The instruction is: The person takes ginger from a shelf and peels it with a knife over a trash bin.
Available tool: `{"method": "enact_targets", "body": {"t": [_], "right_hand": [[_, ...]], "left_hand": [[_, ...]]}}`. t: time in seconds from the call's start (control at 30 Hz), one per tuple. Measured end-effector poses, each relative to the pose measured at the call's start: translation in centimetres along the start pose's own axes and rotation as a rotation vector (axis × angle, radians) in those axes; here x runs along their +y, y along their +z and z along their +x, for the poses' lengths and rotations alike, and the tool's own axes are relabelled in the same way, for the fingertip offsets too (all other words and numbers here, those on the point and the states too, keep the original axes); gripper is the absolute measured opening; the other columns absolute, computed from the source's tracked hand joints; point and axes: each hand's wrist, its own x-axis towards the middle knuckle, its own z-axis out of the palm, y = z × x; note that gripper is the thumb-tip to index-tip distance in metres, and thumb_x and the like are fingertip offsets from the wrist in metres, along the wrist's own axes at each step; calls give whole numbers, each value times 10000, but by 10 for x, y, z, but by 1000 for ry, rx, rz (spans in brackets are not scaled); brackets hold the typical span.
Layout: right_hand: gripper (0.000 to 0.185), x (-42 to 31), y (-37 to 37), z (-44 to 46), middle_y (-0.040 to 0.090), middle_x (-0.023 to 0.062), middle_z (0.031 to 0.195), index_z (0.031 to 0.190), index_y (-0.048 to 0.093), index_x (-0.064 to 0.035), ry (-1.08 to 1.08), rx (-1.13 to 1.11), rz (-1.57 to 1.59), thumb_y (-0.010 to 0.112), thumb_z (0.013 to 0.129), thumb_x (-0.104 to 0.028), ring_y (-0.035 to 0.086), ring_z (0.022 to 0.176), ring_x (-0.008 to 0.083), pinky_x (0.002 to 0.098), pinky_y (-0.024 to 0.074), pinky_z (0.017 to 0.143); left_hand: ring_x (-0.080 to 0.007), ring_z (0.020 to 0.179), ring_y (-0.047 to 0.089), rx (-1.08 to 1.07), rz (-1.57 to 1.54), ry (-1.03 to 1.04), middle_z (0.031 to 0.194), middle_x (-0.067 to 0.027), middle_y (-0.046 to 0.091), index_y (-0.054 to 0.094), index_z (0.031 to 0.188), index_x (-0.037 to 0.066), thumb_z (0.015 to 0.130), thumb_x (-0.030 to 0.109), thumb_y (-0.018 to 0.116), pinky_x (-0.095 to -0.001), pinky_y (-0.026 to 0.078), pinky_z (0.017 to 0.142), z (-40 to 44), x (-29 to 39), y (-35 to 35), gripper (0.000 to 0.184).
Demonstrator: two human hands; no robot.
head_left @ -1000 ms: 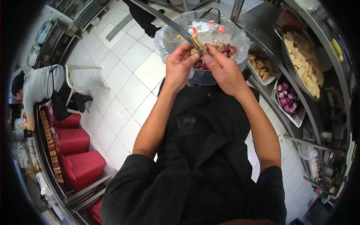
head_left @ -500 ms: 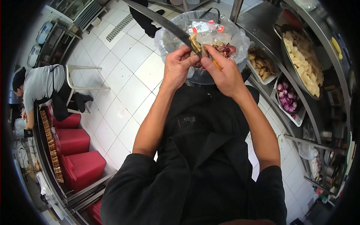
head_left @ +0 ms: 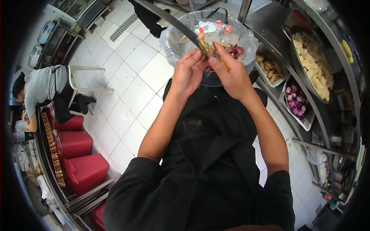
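Observation:
My right hand grips a large knife by its yellow handle, with the long blade pointing up and to the left. Pale yellow-brown ginger lies against the blade near the handle. Close beside the blade, my left hand has its fingers pinched on a piece of ginger, mostly hidden by the fingers. Below both hands stands a bin lined with a clear plastic bag, with scraps, reddish-purple skins and a white-and-red wrapper inside.
On the right, a metal rack holds a wok of peeled pale pieces, a tray of unpeeled ginger and a basket of purple onions. At left, a person bends over a counter near a white chair and red bins.
My left hand has shifted slightly down, and its fingers have moved a little off the blade. My right index finger has lifted and straightened. The knife remains in my right hand.

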Motion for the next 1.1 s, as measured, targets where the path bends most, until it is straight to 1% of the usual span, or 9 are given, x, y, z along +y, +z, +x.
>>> {"method": "enact_targets", "body": {"t": [0.03,0.17,0.27,0.43,0.53,0.67,0.77,0.97,1.1], "right_hand": [[614,-3,0,-1,649,293,1111,1342,490,60,-61,20,-43,559,948,-406,635,1067,420,421,483,905],[661,-7,0,-5,652,305,1063,1367,453,59,-50,-23,-98,585,927,-416,638,1021,439,432,493,880],[673,-7,-2,-7,660,305,1017,1379,444,49,-53,-31,-134,593,920,-421,653,958,442,447,504,846],[681,-10,-4,-9,675,285,961,1384,448,36,-36,-49,-184,602,911,-429,673,845,435,464,520,771],[684,-6,-2,-9,679,277,945,1387,448,30,-104,-3,-197,601,909,-434,675,821,432,461,523,747],[676,-9,-3,-10,680,273,953,1393,446,21,-61,-30,-167,582,918,-441,675,835,431,458,522,763],[665,-14,-3,-12,676,277,977,1393,449,17,3,-57,-128,567,927,-443,674,864,431,452,521,783],[640,-13,4,-15,661,278,1060,1370,476,18,-5,-10,-83,556,935,-445,660,945,431,444,515,831],[620,-16,4,-13,647,283,1110,1360,483,23,12,-6,-52,555,942,-430,643,1011,428,439,503,868]], "left_hand": [[-226,1110,602,21,-44,-9,1188,-152,624,536,1211,-69,964,53,486,-361,473,988,-2,-2,4,280],[-227,1126,591,93,-147,-43,1235,-141,595,523,1215,-55,922,-24,423,-368,471,990,-6,0,17,312],[-229,1115,593,59,-88,-95,1234,-142,594,523,1223,-43,896,-50,429,-367,476,978,-12,1,15,341],[-231,1088,602,83,7,-17,1209,-149,601,525,1212,-59,889,-57,444,-364,483,957,-19,-1,25,333],[-229,1091,603,64,60,0,1198,-153,604,523,1204,-72,890,-60,452,-357,482,962,-20,-1,26,322],[-221,1081,611,88,88,12,1179,-150,615,530,1194,-74,883,-91,459,-338,489,955,-19,-3,24,320],[-226,1116,606,94,200,73,1228,-149,601,522,1237,-52,885,-90,423,-343,500,961,-20,-8,22,368],[-207,1048,631,100,304,107,1176,-141,625,545,1208,-43,874,-121,464,-337,531,909,-18,-11,14,352],[-165,1062,621,43,283,161,1180,-119,631,547,1225,-53,896,-107,509,-284,501,913,-16,-12,12,335]]}}
